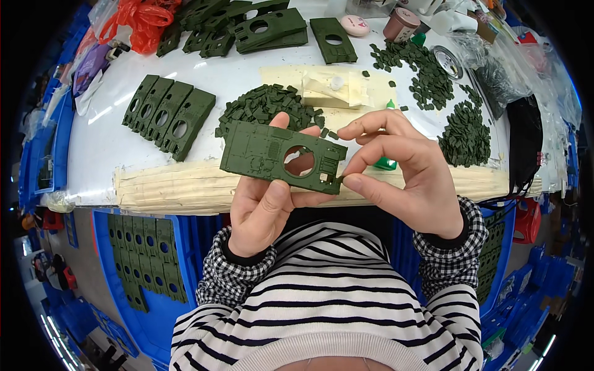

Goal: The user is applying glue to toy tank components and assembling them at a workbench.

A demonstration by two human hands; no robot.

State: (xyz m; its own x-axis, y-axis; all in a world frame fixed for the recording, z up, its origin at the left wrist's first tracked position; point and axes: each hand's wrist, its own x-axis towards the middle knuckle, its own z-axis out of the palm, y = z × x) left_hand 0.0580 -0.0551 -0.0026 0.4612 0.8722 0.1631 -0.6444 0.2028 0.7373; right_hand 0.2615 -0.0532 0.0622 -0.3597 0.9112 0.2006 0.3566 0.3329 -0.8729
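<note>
A dark green plastic model tank hull (250,148) with a round hole lies across my left hand (260,213), thumb on its near edge and fingers beneath. My right hand (411,176) is at the hull's right end, its thumb and index finger pinched at the near corner. A tiny dark green piece (340,179) shows at those fingertips; its exact shape is too small to make out. Just beyond the hull is a heap of small dark green parts (266,105). Partly behind my right hand stands a small green bottle (385,163).
Several hulls (176,114) lie in a row at left, more hulls (272,31) at the back. Loose green parts (467,133) spread at right. A taped block (334,89) sits mid-table. Blue crates (145,309) with hulls are below the table's padded front edge (167,188).
</note>
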